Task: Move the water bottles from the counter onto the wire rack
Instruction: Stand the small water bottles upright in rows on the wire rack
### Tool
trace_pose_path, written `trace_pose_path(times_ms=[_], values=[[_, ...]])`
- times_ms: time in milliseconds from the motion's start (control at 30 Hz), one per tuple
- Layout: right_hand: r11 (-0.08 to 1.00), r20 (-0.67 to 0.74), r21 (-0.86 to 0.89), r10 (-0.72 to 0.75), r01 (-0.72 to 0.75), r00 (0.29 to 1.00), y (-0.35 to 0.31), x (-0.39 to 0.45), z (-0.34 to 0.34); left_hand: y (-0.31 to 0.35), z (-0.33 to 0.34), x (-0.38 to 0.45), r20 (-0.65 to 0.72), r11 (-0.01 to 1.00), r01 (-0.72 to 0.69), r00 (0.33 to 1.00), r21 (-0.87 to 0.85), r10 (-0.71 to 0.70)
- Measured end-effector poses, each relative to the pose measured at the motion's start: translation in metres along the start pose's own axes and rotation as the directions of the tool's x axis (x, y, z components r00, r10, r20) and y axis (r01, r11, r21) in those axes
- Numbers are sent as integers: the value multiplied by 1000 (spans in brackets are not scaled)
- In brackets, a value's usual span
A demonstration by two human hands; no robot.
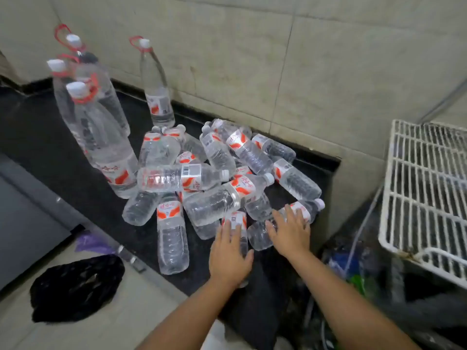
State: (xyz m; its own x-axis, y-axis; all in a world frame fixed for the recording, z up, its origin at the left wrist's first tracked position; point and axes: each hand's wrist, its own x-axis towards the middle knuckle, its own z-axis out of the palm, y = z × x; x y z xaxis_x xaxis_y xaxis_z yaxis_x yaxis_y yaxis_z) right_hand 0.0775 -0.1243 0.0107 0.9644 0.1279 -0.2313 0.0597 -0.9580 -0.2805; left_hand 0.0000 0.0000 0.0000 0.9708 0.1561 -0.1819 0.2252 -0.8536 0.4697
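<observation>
- Progress, in the head view, looked close to nil: the wire rack (427, 188) at the right showed no bottle on the part in frame, and every bottle in sight lay or stood on the counter (48, 137).
- A heap of small water bottles (214, 178) lay criss-crossed near the counter's right end, between its back edge and its front edge, some resting on top of others.
- Four tall bottles (101, 137) with red carry loops stood upright toward the back left of the counter, three bunched together and one (156, 89) a little apart near the wall.
- The left hand (231, 253) lay flat, fingers straight, on a small bottle (237, 223) at the near side of the heap; this grip was open, not yet wrapped round it.
- The right hand (288, 231) likewise rested with spread fingers on a neighbouring bottle (300, 210) by the counter's front right corner, also an open grip.
- By my reading, the whole move remained to be done, starting with these two.
- The bottles were clear, thin ribbed plastic with white caps and red-and-white labels; round and smooth, they would likely roll or slip once the heap was disturbed.
- The counter was dark, polished stone, slick rather than grippy.
- The rack was white coated wire in a close grid with a raised rim, well apart from the heap, beyond the counter's right edge.
- A black plastic bag (75, 289) lay crumpled on the pale floor below the counter's front edge.
</observation>
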Motion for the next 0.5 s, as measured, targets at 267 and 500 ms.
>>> trace_pose_path(times_ms=[267,500], values=[[984,-125,176,24,-1,992,6,-1,17,-18,0,0,79,996,-88,993,-11,88],[970,-111,173,-151,169,982,23,-63,34,-44,-9,-50,218,985,-172,962,11,165]])
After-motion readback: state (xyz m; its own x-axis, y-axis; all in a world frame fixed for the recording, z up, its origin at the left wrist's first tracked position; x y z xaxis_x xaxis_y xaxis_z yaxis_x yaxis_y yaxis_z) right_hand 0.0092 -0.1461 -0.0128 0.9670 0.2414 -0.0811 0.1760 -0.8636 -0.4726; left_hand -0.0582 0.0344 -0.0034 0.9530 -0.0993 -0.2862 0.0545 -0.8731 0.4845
